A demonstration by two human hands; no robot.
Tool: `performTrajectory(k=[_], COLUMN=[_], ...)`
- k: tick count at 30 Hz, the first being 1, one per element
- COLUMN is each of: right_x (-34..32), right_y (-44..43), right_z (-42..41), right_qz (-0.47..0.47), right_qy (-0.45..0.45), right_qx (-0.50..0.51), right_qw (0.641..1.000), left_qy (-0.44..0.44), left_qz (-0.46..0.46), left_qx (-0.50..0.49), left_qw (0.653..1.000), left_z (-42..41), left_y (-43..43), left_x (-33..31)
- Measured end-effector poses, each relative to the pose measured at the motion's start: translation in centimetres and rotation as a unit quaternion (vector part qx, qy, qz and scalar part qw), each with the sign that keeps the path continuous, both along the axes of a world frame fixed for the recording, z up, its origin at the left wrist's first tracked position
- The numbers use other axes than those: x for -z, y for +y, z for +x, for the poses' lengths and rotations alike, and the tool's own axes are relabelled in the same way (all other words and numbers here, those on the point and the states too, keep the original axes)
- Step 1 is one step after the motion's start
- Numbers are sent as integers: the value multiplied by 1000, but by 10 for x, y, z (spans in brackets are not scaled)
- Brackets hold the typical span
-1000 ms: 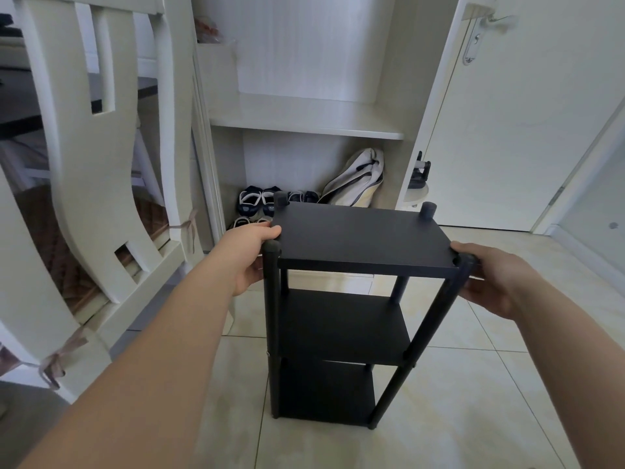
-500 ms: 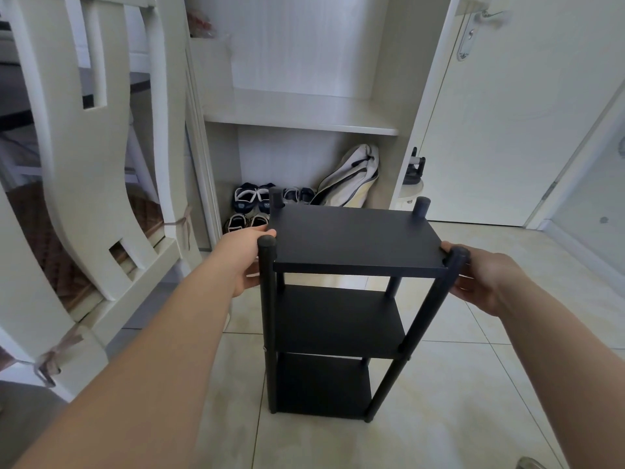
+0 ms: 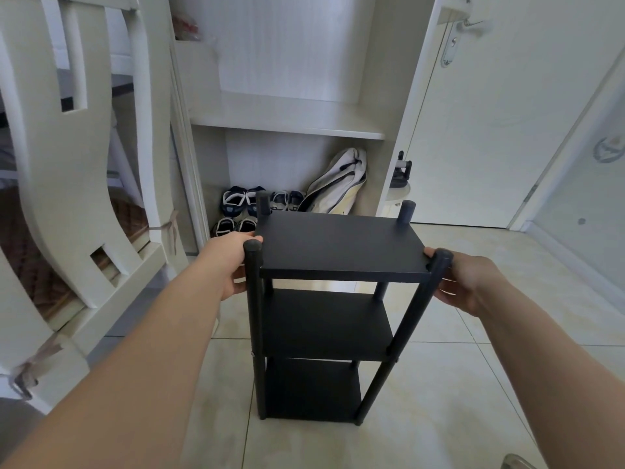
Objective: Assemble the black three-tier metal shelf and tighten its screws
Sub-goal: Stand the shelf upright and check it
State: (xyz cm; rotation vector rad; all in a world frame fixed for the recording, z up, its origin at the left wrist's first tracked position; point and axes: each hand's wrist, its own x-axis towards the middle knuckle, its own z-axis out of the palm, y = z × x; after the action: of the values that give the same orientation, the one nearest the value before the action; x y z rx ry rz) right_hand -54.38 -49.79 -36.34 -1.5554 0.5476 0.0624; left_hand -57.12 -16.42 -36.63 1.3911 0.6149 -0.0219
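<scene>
Barely changed in the last second, the black three-tier shelf (image 3: 338, 245) stands upright on the tiled floor (image 3: 473, 384) with both my hands holding its top tier as before. A white chair (image 3: 67, 164) is to the shelf's left, and an open cupboard (image 3: 287, 120) with shoes (image 3: 236, 204) is just behind it. My left hand (image 3: 230, 262) grasps the top tier's left edge beside the front-left post (image 3: 253, 299), thumb on top and fingers curled underneath. My right hand (image 3: 470, 282) wraps round the front-right post (image 3: 419, 309) at the same height, thumb tip touching the tier's corner. All three tiers look fitted, so I judge this to be the steadiness check. To do it well I should keep the grip even, press straight down so every foot meets the floor, then rock gently. Two small screw heads (image 3: 252, 353) show on the front posts at the middle tier. Any wobble should send me back to tighten those.
</scene>
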Motion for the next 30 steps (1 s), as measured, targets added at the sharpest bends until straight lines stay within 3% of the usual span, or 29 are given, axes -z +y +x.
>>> performTrajectory(k=[6, 10, 13, 17, 19, 22, 30], right_x=[-3, -15, -30, -42, -39, -30, -12], right_y=[-1, 6, 23, 76, 107, 147, 205], right_z=[-7, -25, -43, -59, -65, -69, -67], right_qz=[-14, -150, -318, -400, -421, -448, -451], right_qy=[-18, -105, -256, -375, -378, -357, -344], right_qx=[-4, 15, 5, -129, -198, -269, -317], right_qw=[1000, 983, 913, 826, 801, 774, 760], left_qy=[-17, -18, -13, 29, 32, 28, -16], left_qz=[-18, -8, 20, 160, 222, 222, 353], left_qx=[12, 34, 37, 164, 241, 275, 233], left_qw=[1000, 999, 999, 973, 944, 935, 906], left_z=[-8, -19, -28, -45, -51, -54, -48], left_y=[0, 10, 21, 33, 35, 28, 4], left_x=[4, 3, 6, 23, 39, 65, 102])
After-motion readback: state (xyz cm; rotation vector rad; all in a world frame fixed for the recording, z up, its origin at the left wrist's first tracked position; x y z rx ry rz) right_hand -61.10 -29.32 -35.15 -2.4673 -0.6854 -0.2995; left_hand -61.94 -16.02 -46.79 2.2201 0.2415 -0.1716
